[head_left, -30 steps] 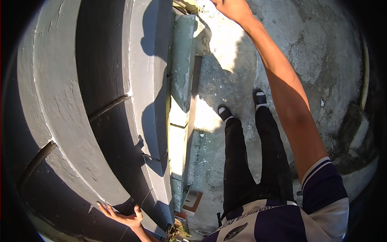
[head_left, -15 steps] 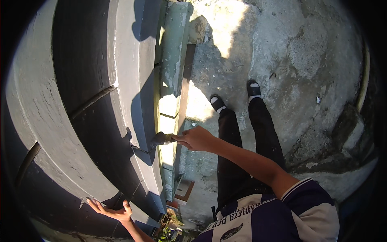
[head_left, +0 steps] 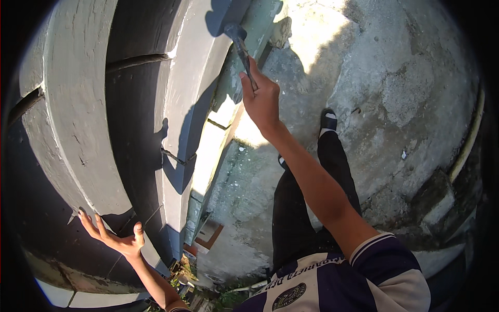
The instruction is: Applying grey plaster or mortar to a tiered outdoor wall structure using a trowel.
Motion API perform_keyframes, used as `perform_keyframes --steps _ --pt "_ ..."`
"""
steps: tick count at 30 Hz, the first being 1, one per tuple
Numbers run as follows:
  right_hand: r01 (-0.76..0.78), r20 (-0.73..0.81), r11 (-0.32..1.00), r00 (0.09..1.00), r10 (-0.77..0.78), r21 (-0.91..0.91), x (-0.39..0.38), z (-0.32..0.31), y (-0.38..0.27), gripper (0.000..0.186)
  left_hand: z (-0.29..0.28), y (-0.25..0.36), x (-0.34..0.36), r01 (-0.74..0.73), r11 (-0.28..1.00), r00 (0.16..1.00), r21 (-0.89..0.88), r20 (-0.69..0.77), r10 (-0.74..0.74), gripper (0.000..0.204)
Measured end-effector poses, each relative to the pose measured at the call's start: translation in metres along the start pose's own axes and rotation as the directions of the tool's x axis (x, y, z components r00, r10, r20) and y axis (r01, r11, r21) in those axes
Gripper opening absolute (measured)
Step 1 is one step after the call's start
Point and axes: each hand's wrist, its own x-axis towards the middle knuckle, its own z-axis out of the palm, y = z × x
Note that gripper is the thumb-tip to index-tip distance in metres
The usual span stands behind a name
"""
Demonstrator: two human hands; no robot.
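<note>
My right hand [head_left: 261, 101] grips the slim handle of a dark, brush-like tool [head_left: 235, 34], its grey-stained head raised over a pale grey concrete ledge [head_left: 184, 57] beside a shadow. My left hand [head_left: 117, 238] is open, fingers spread, at the lower edge of a broad grey band [head_left: 78, 130] on the stepped wall; whether its fingertips touch the surface I cannot tell. Dark recessed panels [head_left: 132, 119] with narrow gaps lie between the grey bands.
A weathered greenish-white lower ledge [head_left: 210, 151] runs along the wall above a stained concrete floor [head_left: 395, 104], where my sandalled foot [head_left: 328, 120] stands. A pale pipe [head_left: 465, 145] and broken concrete [head_left: 436, 203] lie at the right. Small plants [head_left: 228, 300] show at the bottom.
My right hand came down from the top to the ledge, then moved forward and up with the tool. My left hand appears farther left and higher as the view has shifted.
</note>
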Motion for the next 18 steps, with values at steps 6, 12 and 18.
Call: perform_keyframes --steps 6,12,18 --pt "0.018 0.668 0.989 0.74 0.087 -0.148 -0.282 0.017 -0.042 0.048 0.0 -0.009 -0.005 -0.013 0.992 0.986 -0.122 -0.169 -0.008 0.077" --pt "0.121 0.837 0.942 0.503 0.214 -0.313 -0.339 -0.062 -0.005 0.033 0.003 0.022 -0.081 -0.089 0.948 0.752 -0.305 -0.644 -0.137 0.053" --pt "0.078 0.374 0.845 0.915 0.149 -0.528 -0.337 -0.295 0.089 0.029 0.054 0.171 -0.222 0.263 0.312 0.918 -0.913 0.138 -0.371 0.053"
